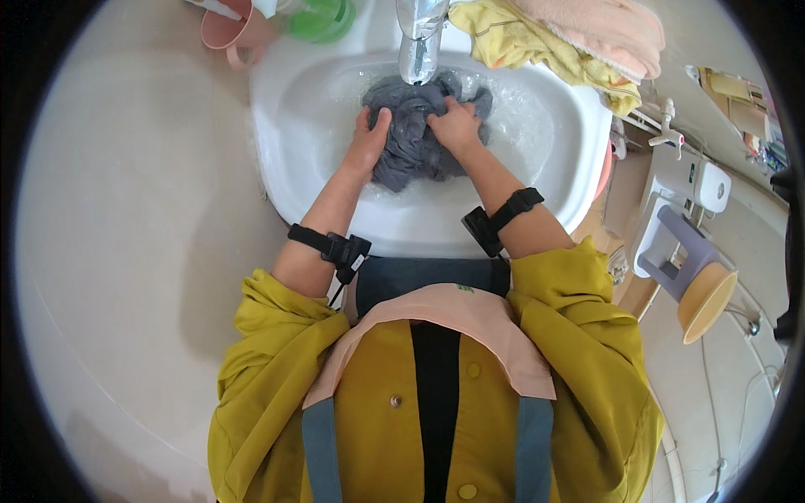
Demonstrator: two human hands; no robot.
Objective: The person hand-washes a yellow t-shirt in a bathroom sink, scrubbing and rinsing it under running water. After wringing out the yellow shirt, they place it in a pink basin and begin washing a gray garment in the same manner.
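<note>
A dark grey wet cloth (411,134) lies bunched in the white washbasin (277,159), in shallow, bubbly water. Directly above it is the silver tap (419,59), its spout close to the cloth's far side. My left hand (369,142) grips the cloth's left side, thumb on top and the other fingers partly hidden. On the right, my right hand (457,126) has its fingers curled into the folds, with the fingertips partly out of sight. Each forearm wears a black strap with a small device.
A pink mug (237,35) and a green bottle (323,21) stand at the basin's far left. Yellow (528,42) and peach (599,29) towels lie at the far right rim. Further right are a white toilet (671,193), a purple stool (692,243) and a yellow bowl (707,302).
</note>
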